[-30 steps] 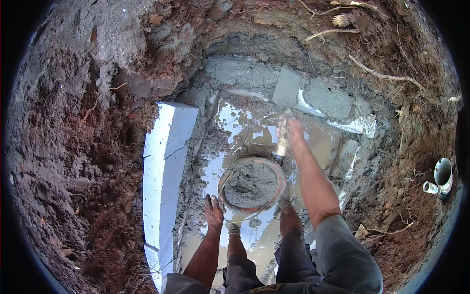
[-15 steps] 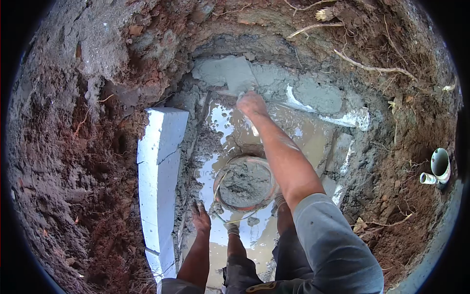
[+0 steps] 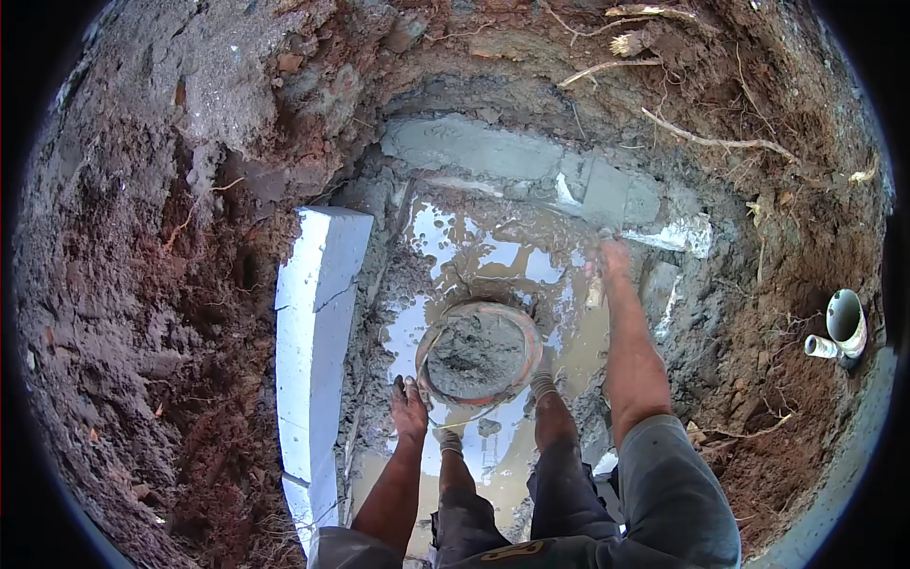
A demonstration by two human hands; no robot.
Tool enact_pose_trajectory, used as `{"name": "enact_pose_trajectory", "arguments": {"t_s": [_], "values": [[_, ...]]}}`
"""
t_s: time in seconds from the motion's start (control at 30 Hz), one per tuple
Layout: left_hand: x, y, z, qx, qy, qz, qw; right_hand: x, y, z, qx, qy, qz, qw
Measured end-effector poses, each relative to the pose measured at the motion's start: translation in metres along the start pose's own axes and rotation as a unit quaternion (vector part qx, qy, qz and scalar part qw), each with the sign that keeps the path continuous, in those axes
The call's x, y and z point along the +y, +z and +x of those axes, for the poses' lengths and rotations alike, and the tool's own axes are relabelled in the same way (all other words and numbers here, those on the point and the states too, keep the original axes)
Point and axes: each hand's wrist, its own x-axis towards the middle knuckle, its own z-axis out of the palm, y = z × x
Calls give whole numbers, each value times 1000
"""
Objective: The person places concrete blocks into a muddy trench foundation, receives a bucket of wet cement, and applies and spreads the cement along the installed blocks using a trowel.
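My right hand is closed around the handle of a trowel, its flat blade lying on grey wet mortar. That mortar forms a smoothed band along the far side of the pit. My left hand hangs low with its fingers apart, close to the left rim of a round bucket, holding nothing. Grey mortar sits inside the bucket, which stands in muddy water in front of my feet.
A long white block wall, cracked in places, runs along the left. Earth walls surround the pit, with roots sticking out at the upper right. Pale pipe ends protrude on the right. Muddy water covers the floor.
My right hand has swept the trowel rightward along the mortar, leaving a smoother surface behind. My left hand stays beside the bucket, and the view has shifted slightly.
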Motion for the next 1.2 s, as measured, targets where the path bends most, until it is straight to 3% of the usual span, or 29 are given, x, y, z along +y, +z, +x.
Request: {"name": "enact_pose_trajectory", "arguments": {"t_s": [0.03, 0.13, 0.23, 0.3, 0.4, 0.43, 0.47, 0.53, 0.63, 0.73, 0.83, 0.87, 0.97, 1.0, 1.1, 1.2], "values": [[-2, -6, 0, 4, -8, 8, 1000, -7, -6, -13, -30, 44, 186, 981], [-14, -23, 2, 18, -45, 70, 996, -16, 10, -26, 33, 93, 304, 948], [-30, -33, 3, 17, -21, 95, 995, -45, 67, -32, -9, 130, 332, 934], [-30, -38, 0, 32, -6, 87, 996, -64, 118, -42, -56, 104, 381, 917], [-26, -38, -4, 39, -2, 47, 998, -102, 168, -63, -139, 99, 250, 953], [-23, -36, -4, 26, -8, 47, 999, -113, 180, -64, -147, 61, 37, 987], [-19, -33, -3, 8, -12, 47, 999, -85, 191, -52, -132, -85, -149, 976], [-40, -19, 8, -32, -8, -3, 999, -85, 163, -94, -79, -156, -256, 951], [-1, -8, -4, -68, 20, 1, 997, -72, 90, -175, -107, -172, -343, 917], [-12, 8, 9, -91, 47, -25, 994, 0, 19, -231, -176, -158, -459, 856], [-44, 23, 31, -104, 142, 31, 984, 29, 5, -259, -237, -8, -674, 699], [-39, 25, 33, -109, 116, 59, 986, 42, 10, -254, -231, -18, -682, 694], [-98, 52, 67, -96, 79, -69, 990, 101, 37, -237, -237, -35, -682, 691], [-77, 43, 62, -99, 88, -43, 990, 112, 57, -229, -248, -34, -667, 702], [-29, 29, 50, -171, -80, 22, 982, 120, 81, -244, -297, -4, -639, 710], [-71, 49, 68, -115, 42, 26, 992, 119, 92, -270, -310, 69, -587, 744]]}}
